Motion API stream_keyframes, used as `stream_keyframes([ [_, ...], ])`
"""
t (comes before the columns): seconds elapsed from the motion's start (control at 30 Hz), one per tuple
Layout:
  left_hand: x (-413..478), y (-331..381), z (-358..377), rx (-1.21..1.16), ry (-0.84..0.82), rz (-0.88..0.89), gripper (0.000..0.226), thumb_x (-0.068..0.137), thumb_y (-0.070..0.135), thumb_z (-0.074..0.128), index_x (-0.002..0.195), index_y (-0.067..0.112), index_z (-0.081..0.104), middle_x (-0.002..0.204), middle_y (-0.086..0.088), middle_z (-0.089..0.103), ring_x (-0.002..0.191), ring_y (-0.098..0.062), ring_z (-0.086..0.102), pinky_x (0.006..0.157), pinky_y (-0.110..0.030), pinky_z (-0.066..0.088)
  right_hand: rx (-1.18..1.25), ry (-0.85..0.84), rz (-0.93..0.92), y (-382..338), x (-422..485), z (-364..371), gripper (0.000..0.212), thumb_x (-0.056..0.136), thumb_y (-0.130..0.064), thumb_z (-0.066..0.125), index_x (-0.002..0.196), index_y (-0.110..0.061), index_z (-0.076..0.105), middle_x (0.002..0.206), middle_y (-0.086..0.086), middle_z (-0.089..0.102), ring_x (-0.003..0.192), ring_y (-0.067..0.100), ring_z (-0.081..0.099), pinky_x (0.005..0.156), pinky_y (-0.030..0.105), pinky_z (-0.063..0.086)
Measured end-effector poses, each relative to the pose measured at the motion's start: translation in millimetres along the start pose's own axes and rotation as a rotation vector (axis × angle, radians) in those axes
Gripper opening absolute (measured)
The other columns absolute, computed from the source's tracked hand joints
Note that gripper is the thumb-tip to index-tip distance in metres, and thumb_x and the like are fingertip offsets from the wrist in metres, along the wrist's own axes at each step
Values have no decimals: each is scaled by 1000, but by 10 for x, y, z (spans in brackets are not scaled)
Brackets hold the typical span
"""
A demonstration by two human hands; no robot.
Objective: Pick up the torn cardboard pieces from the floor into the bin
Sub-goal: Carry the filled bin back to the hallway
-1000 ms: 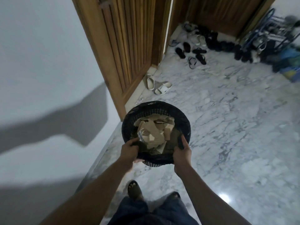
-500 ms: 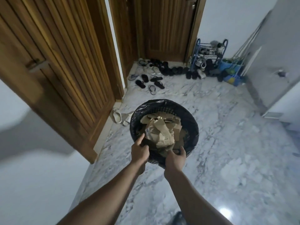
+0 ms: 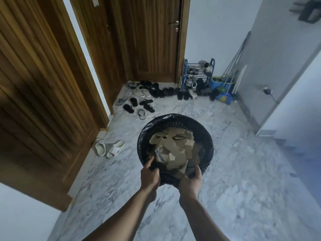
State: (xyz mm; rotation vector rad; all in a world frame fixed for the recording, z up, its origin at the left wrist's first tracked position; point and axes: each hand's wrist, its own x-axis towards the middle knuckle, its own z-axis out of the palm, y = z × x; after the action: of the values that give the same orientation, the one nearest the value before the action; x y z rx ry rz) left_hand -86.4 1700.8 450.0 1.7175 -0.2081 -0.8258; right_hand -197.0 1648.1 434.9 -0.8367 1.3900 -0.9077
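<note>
Now the black bin [image 3: 175,119] is held up over the marble floor [image 3: 243,188], gripped at its near rim from both sides. The left hand [image 3: 149,176] is curled round the rim, thumb hooked over into the bin. The right hand [image 3: 190,184] is clamped on the rim just beside it, thumb laid over the edge. The fingers beneath the rim are hidden on both hands, and both forearms are cut off by the bottom edge.

The torn cardboard pieces [image 3: 173,146] are seen heaped inside the bin, brown and overlapping. The lower layers are covered by the upper ones, so the depth of the pile cannot be told. A pale printed scrap [image 3: 159,153] is tucked at the left of the heap, too blurred to be read. The bin's base and outer wall are hidden behind its own rim and the hands.

A pair of white slippers [image 3: 109,147] is seen lying by the wooden door [image 3: 43,101] on the left. Farther back, dark sandals [image 3: 139,105] are scattered before a blue shoe rack [image 3: 198,72]. The footwear there is smeared together and cannot be counted. A dark object [image 3: 309,9] at the top right is cut off by the frame.
</note>
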Motion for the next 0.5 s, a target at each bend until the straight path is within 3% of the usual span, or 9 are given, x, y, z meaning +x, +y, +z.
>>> stream_keyframes([
  [0.07, 64, 85, 245, -50, -22, -19, 64, 89, -4, 41, 138, 34, 52, 140, -9, 53, 118, -36, 57, 88, -56, 56, 17, -19, -4, -128, 197, -64, 63, 86, 0, 53, 139, -33, 46, 124, -3, 58, 107, 25, 62, 82, 53, 59],
  [0.2, 266, 270, 740, -96, -67, -20, 64, 90, -5, 40, 138, 34, 52, 136, -9, 54, 108, -30, 61, 80, -51, 60, 62, 26, -41, -402, 607, -164, 58, 83, -2, 51, 124, -44, 54, 108, -10, 67, 92, 19, 65, 75, 53, 61],
  [0.27, 410, 377, 990, -108, -88, -15, 64, 90, -6, 39, 139, 33, 52, 134, -9, 55, 105, -28, 62, 79, -50, 60, 53, 59, -46, -540, 859, -172, 61, 82, -2, 49, 130, -41, 53, 111, -6, 67, 90, 19, 64, 79, 53, 60],
  [0.37, 721, 537, 1392, -101, -134, -27, 61, 93, -5, 39, 140, 33, 51, 141, -10, 52, 118, -34, 57, 89, -54, 56, 58, 96, -38, -748, 1316, -129, 65, 85, 2, 48, 139, -33, 47, 111, -5, 62, 96, 21, 63, 86, 53, 58],
  [0.43, 1005, 661, 1667, -82, -167, -35, 60, 95, -4, 39, 141, 34, 50, 145, -10, 49, 123, -35, 53, 93, -57, 53, 70, 136, -38, -888, 1669, -58, 62, 87, 2, 47, 139, -32, 49, 105, -6, 63, 87, 17, 61, 81, 44, 59],
  [0.5, 1341, 789, 1939, -66, -194, -42, 61, 96, -4, 37, 142, 34, 49, 146, -9, 47, 124, -36, 52, 92, -60, 52, 65, 191, -47, -1041, 2052, 54, 58, 91, -3, 46, 142, -31, 46, 112, -5, 64, 81, 12, 60, 65, 24, 58],
])
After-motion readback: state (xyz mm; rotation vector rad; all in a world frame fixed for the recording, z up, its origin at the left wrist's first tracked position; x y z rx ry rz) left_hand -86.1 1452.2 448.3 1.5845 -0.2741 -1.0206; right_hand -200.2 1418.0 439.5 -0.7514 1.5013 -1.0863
